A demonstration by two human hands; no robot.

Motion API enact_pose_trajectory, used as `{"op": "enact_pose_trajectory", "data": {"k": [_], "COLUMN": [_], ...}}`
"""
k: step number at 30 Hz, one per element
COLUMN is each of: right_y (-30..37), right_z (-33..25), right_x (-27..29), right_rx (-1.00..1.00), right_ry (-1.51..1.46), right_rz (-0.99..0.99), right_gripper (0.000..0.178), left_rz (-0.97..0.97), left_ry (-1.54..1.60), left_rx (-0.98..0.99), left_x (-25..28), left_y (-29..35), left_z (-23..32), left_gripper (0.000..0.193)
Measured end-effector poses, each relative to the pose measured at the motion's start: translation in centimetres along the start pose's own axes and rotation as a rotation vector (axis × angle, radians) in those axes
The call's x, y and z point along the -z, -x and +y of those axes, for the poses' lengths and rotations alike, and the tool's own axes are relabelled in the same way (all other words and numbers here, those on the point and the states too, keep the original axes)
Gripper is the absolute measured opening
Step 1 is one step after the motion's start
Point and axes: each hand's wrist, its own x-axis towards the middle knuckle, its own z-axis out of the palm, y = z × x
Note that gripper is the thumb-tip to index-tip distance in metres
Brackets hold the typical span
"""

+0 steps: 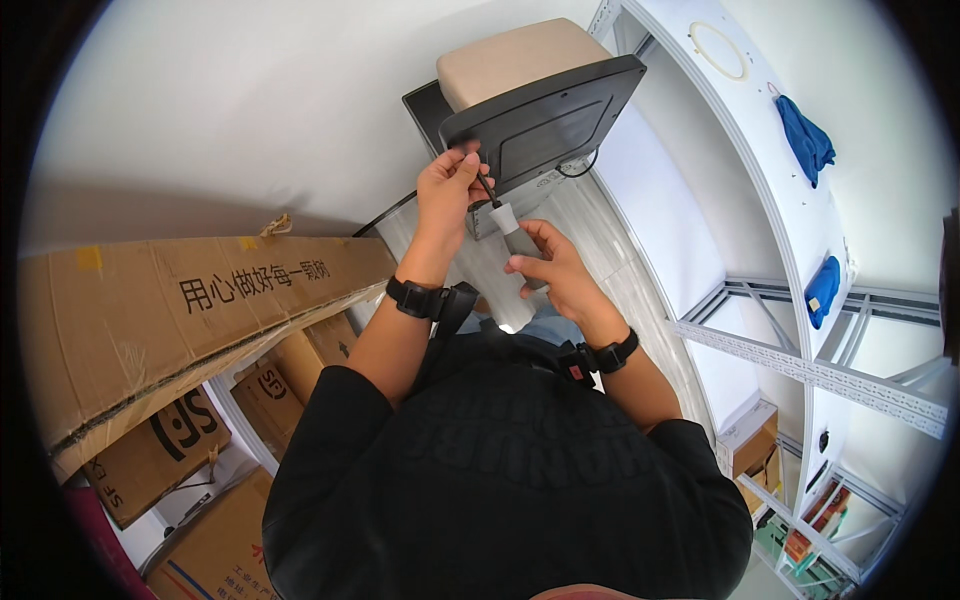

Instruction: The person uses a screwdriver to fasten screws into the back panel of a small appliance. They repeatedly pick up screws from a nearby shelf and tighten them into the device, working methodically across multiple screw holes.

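The right hand (548, 268) grips a screwdriver (512, 232) while the left hand (447, 190) pinches its tip steady against the dark panel (545, 115).

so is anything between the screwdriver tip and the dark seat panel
Nothing visible. The screwdriver, gripped by the right hand, runs straight up to the dark seat panel; the left hand pinches near its tip, hiding the contact point.

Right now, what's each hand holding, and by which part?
Right hand grips a screwdriver by its grey handle. Left hand pinches near the tip of its dark shaft, at the edge of the dark seat panel.
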Motion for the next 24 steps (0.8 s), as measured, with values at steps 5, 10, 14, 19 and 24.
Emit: {"op": "enact_pose_trajectory", "data": {"k": [5,10,14,19,24], "right_y": [0.5,0.5,0.8,1.3,3.0], "right_z": [-0.8,-0.2,-0.2,0.0,-0.2], "right_x": [0.9,1.2,1.2,1.8,4.9], "right_rx": [-0.106,-0.073,-0.069,-0.049,-0.056], "right_ry": [-0.294,-0.267,-0.286,-0.315,-0.370], "right_rz": [-0.161,-0.107,-0.118,-0.102,-0.081], "right_gripper": [0.043,0.041,0.040,0.040,0.036], "left_rz": [0.033,0.023,0.002,-0.073,-0.217], "left_ry": [0.016,0.011,0.015,-0.006,-0.073], "left_rx": [-0.010,0.000,-0.001,0.012,0.043], "left_x": [-0.5,-0.5,-0.4,-0.6,-2.1], "left_y": [0.3,0.4,0.6,0.9,1.8], "left_z": [0.2,0.2,0.1,0.5,0.5], "left_gripper": [0.022,0.023,0.025,0.029,0.032]}}
